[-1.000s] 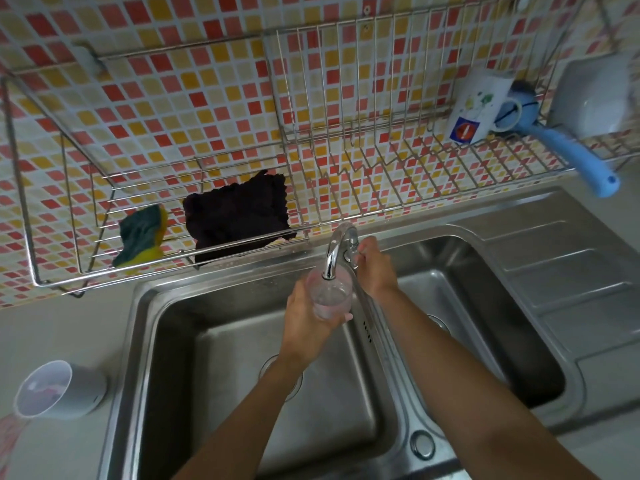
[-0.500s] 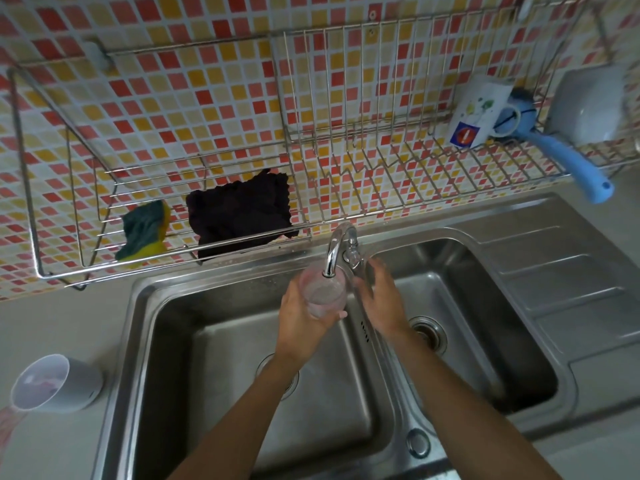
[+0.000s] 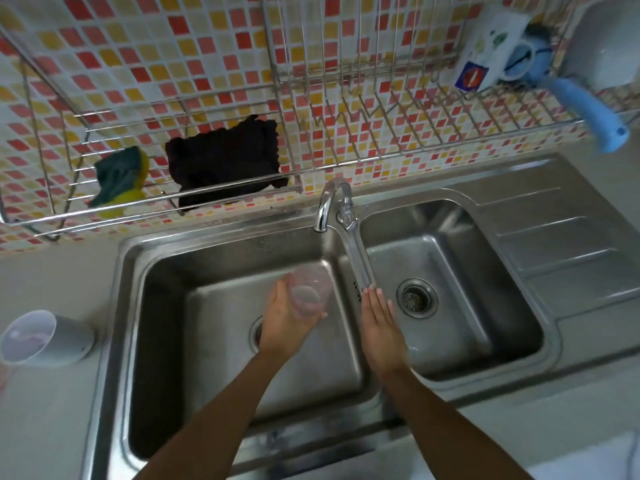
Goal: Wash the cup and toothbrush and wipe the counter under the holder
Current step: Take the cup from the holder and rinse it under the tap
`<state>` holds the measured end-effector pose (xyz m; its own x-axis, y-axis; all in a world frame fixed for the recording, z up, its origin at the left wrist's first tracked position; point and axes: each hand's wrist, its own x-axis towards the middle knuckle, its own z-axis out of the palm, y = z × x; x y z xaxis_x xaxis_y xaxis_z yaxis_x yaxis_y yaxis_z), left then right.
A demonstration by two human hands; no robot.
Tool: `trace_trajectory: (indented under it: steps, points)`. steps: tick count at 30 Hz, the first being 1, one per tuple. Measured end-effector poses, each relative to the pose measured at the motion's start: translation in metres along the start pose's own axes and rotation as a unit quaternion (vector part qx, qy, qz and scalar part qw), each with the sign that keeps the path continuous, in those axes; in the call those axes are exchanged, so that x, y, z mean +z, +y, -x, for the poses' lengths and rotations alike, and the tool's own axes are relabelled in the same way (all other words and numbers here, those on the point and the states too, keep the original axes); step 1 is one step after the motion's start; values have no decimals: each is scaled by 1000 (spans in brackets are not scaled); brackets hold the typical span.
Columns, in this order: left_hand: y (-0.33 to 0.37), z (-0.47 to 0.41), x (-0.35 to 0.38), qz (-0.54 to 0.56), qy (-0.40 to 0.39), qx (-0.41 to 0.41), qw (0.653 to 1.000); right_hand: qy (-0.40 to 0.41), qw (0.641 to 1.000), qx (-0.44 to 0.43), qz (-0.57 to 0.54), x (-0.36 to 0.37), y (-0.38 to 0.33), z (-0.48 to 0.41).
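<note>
Steel sink (image 3: 207,358): sitting sunk into the pale tabletop (image 3: 48,427), showing 2 basins side by side and a ribbed draining board at the right.
Tap (image 3: 330,202): rising behind the divider between the basins, its spout reaching over the left basin; a thin stream of water (image 3: 324,247) is running down from it.
Cup (image 3: 310,294): see-through and pinkish, hanging tilted over the left basin, just under the stream.
Left hand (image 3: 287,320): gripping the cup, its fingers curling round the cup's wall from below.
Right hand (image 3: 381,327): holding nothing, its fingers (image 3: 375,301) stretching out straight and close together over the divider, just beside the cup.
Drain (image 3: 417,298): showing in the right basin, near the right fingertips.
Grey holder (image 3: 65,337): sitting on the tabletop left of the sink, well apart from both hands; something pinkish inside is looking too blurred to name.
Wire rack (image 3: 346,157): hanging on the red, orange and white mosaic wall (image 3: 156,46) above the sink.
Left part of the rack: carrying a green and yellow sponge (image 3: 119,178) and a dark cloth (image 3: 225,157) beside it.
Right part of the rack: carrying a white printed mug (image 3: 485,53), a blue-handled utensil (image 3: 588,112) touching it, and a white bowl (image 3: 609,46) at the far end.
</note>
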<state>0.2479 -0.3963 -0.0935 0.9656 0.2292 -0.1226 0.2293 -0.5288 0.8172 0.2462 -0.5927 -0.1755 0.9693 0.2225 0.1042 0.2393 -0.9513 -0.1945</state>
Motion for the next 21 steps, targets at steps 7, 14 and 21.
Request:
trace_trajectory:
  steps: [7, 14, 21]
  points:
    - [-29, 14, 2, -173, -55, 7, 983, -8, 999, -7, 37, -2, 0, 2]
    - [-51, 19, -2, -337, -63, 30, 939, -25, 999, -5, 26, -5, -1, 4]
    - [-66, 13, -7, -477, -38, 101, 872, -42, 999, 1, 20, -3, 0, 4]
